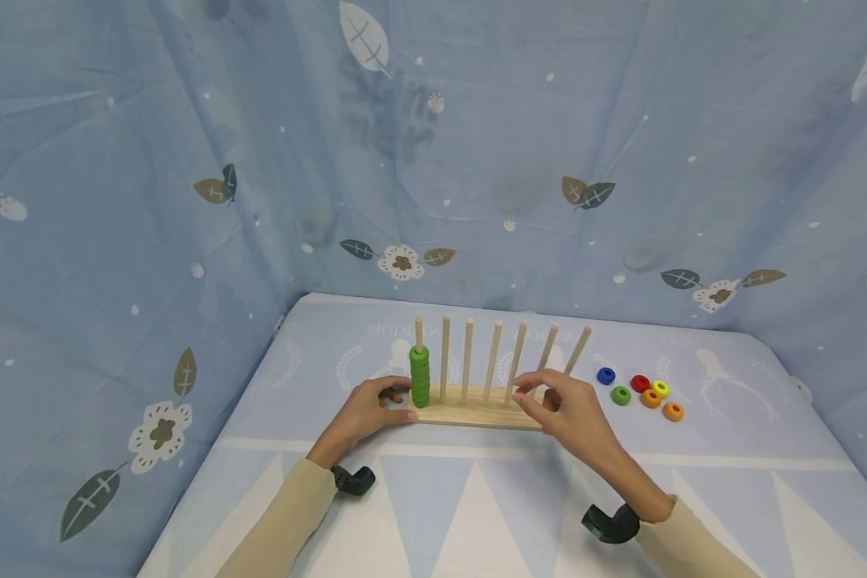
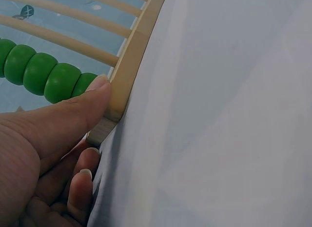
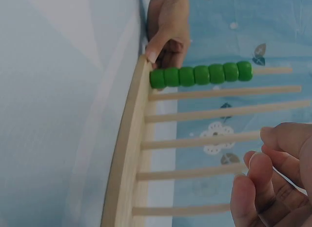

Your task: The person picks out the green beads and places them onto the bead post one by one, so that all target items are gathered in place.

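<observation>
A wooden peg rack [image 1: 470, 416] with a row of upright pegs stands on the table. Green beads [image 1: 420, 377] are stacked on its leftmost peg, whose tip pokes out above them. My left hand [image 1: 370, 408] grips the left end of the base, its thumb [image 2: 97, 92] on the wood beside the lowest bead and its other fingers curled at the end. In front of the right-hand pegs is my right hand [image 1: 565, 408], fingers loosely bent and nothing seen between them. Seen from the right wrist, the right fingertips [image 3: 261, 163] overlap the ends of some bare pegs.
Right of the rack lie several loose beads: a blue bead [image 1: 606, 376], a green bead [image 1: 620, 395], a red bead [image 1: 640, 384], a yellow bead [image 1: 661, 389] and orange ones [image 1: 673, 412]. A patterned cloth [image 1: 470, 514] covers the table, and a blue curtain [image 1: 477, 144] hangs behind.
</observation>
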A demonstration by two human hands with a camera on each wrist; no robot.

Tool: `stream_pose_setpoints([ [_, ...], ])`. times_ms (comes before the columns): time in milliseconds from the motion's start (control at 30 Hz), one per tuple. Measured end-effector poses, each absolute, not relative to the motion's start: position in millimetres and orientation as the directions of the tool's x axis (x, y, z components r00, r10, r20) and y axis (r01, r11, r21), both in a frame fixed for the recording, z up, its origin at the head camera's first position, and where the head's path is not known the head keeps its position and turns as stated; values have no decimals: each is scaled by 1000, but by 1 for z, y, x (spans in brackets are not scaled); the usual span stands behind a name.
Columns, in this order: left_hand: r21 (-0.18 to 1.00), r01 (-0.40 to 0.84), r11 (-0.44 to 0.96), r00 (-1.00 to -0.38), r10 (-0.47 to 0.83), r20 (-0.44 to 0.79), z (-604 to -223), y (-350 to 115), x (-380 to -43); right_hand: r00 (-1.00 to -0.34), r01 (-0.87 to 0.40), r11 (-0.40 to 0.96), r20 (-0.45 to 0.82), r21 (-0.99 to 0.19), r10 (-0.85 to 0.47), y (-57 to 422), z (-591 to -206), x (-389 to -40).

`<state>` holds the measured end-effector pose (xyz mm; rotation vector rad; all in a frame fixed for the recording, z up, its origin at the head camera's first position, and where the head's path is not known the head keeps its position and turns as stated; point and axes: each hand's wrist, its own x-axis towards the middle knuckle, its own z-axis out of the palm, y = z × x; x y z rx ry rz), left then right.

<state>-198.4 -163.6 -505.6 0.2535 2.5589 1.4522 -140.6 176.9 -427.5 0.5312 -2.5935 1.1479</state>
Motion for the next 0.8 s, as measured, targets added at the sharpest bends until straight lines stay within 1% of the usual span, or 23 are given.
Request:
stream_pose_setpoints([
  [233,863,53,503,-969,235,-77,-506,-164,-200,-942,-323,640,302,-697,-145,198,-438,-138],
  [400,861,52,506,-969,234,-80,-506,-164,-200,-959,-262,657,265,-707,-97,211,-444,-136],
  [800,871,50,489,-967,241,-80,-506,-164,-199,-962,-209,705,270,-678,-26,244,-460,-135],
])
